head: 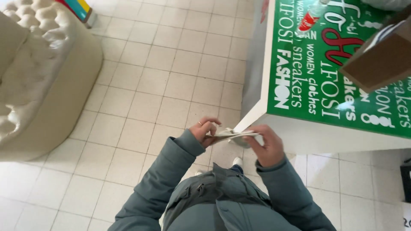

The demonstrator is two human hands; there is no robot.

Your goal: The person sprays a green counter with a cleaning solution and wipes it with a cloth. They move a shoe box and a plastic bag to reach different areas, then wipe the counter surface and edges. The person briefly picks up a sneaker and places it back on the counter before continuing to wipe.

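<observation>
Both hands are holding a flat, pale folded cloth (233, 134) level. The left hand (205, 130) is pinching one end while the right hand (267, 147) is gripping the other, its long axis running across between them.

sofa (38, 72): cream, tufted, left | floor (171, 77): pale tiles | desk (299, 132): white, green top | box (381, 60): brown, on desk | bottle (309, 19): on desk

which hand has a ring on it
The left hand, on the picture's left side gripping one end of the flat pale folded item, shows a ring on one finger. The right hand, holding the other end, shows none.
</observation>
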